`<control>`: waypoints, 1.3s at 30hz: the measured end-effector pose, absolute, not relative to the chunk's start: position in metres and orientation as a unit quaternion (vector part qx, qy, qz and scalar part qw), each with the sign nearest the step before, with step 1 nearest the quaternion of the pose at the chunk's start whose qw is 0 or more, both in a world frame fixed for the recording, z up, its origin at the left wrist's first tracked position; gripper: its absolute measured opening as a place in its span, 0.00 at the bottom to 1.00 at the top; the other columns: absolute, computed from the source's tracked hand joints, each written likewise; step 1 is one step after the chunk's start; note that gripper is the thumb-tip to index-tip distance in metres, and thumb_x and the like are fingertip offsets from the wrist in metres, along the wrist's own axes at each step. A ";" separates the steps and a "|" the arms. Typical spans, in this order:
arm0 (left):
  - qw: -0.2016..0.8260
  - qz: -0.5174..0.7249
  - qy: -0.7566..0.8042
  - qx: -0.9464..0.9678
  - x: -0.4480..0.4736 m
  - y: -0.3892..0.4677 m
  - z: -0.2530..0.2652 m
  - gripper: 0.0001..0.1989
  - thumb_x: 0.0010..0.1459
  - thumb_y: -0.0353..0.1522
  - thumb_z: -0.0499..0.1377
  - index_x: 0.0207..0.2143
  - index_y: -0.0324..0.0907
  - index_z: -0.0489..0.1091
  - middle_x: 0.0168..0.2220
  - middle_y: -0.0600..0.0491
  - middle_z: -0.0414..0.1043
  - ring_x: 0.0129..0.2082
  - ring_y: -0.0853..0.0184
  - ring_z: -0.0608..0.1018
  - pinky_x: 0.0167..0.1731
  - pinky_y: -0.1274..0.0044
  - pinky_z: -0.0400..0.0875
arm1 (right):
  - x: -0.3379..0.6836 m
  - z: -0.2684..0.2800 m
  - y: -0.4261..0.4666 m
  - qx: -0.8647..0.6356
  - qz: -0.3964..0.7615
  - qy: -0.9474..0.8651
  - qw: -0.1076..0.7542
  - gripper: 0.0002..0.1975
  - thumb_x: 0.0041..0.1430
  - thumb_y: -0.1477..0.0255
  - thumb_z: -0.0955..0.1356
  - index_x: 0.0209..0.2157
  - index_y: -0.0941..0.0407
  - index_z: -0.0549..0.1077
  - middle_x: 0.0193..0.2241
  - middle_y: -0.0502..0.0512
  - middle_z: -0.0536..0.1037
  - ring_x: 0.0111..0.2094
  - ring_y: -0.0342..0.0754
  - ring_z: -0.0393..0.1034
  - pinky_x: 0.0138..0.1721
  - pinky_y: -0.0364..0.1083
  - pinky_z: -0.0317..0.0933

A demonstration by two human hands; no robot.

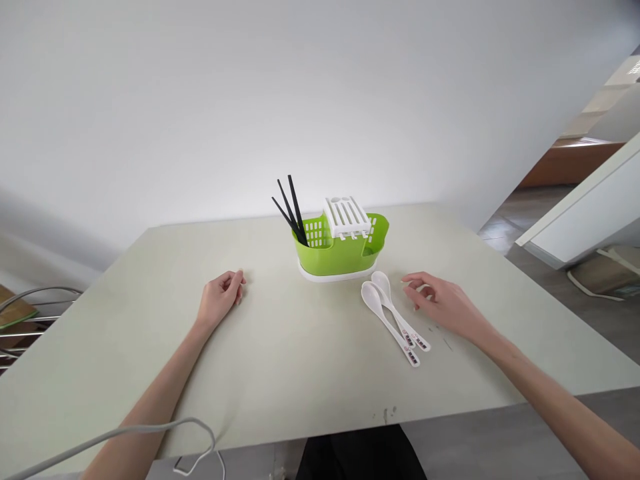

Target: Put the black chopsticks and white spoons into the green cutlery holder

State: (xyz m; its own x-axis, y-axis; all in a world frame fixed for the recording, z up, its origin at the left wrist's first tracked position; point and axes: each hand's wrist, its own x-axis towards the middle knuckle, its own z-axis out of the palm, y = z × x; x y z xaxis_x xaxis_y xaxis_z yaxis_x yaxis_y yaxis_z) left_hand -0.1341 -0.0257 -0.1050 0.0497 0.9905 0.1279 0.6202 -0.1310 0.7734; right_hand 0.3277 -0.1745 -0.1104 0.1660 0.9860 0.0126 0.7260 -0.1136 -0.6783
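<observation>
A green cutlery holder (334, 261) with a white base and a white slotted rack (347, 217) on top stands towards the back of the table. Three black chopsticks (292, 212) lean out of its left compartment. In front and to the right lie white spoons (390, 319), overlapping, with dark printed marks on their handles; three handle ends show. My left hand (221, 294) rests on the table left of the holder, fingers curled in and nothing seen in them. Just right of the spoons, my right hand (434, 300) hovers with bent fingers apart, holding nothing.
The pale table (280, 373) backs onto a white wall (250, 107). A grey cable (150, 427) crosses the lower left, over my left forearm. Beyond the left edge is a metal rack (35, 320). A white panel (590, 207) stands on the right.
</observation>
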 end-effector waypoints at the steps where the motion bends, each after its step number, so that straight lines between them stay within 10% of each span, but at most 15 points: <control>1: 0.271 0.339 0.599 0.672 -0.134 -0.026 -0.105 0.22 0.68 0.51 0.55 0.30 0.44 0.72 0.19 0.57 0.68 0.20 0.69 0.69 0.25 0.77 0.64 | 0.326 -0.109 -0.168 -0.710 0.224 -0.608 0.275 0.17 0.68 0.55 0.64 0.49 0.48 0.74 0.40 0.52 0.83 0.30 0.48 0.78 0.38 0.48 0.68; 24: 0.277 0.336 0.581 0.688 -0.135 -0.034 -0.106 0.23 0.67 0.53 0.54 0.29 0.45 0.71 0.19 0.58 0.68 0.20 0.68 0.69 0.27 0.76 0.64 | 0.320 -0.119 -0.115 -0.692 0.230 -0.634 0.256 0.20 0.64 0.53 0.67 0.50 0.50 0.72 0.43 0.53 0.81 0.32 0.49 0.78 0.42 0.52 0.69; 35: 0.287 0.340 0.579 0.683 -0.134 -0.036 -0.102 0.24 0.67 0.53 0.54 0.28 0.44 0.70 0.18 0.58 0.68 0.19 0.68 0.69 0.27 0.76 0.65 | 0.392 -0.121 -0.103 -0.738 0.322 -0.357 0.474 0.40 0.55 0.62 0.75 0.64 0.52 0.56 0.49 0.66 0.78 0.32 0.51 0.77 0.31 0.48 0.69; 39: 0.292 0.342 0.578 0.681 -0.135 -0.036 -0.104 0.24 0.66 0.53 0.55 0.28 0.44 0.70 0.19 0.58 0.68 0.19 0.69 0.69 0.27 0.76 0.65 | 0.424 -0.119 -0.106 -0.762 0.267 -0.284 0.517 0.29 0.59 0.66 0.70 0.60 0.52 0.58 0.47 0.68 0.78 0.32 0.51 0.75 0.33 0.50 0.67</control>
